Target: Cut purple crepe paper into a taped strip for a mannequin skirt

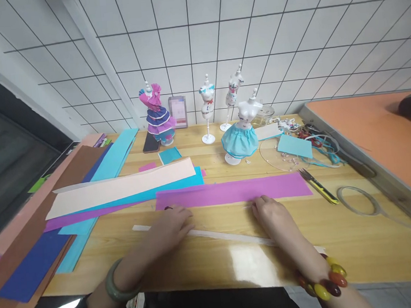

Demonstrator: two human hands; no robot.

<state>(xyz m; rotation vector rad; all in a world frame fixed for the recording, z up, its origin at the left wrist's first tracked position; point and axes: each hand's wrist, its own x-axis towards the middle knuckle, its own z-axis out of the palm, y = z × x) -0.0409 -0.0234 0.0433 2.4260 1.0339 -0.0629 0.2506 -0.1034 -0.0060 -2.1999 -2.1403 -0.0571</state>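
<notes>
Blue and brown paper sheets (30, 268) crowd the left of the worktop (201, 269). Mid-frame, the bent-fingered left hand (175, 220) meets the lower edge of a flat purple paper strip (226, 193), likely light, easily creased, best held by its ends. A narrow white strip (230, 236) crosses the roomier foreground. The right hand (270, 215) curls at the purple edge; whether either grip pinches, I cannot tell. A yellow-and-black cutter (322, 190) borders the right.

On the wooden worktop (194, 272), the left hand (173, 221) and right hand (271, 214) rest along the near edge of a purple strip (230, 191), a narrow white strip (227, 236) passing beneath both arms, with four small mannequins (207, 108) standing behind.
</notes>
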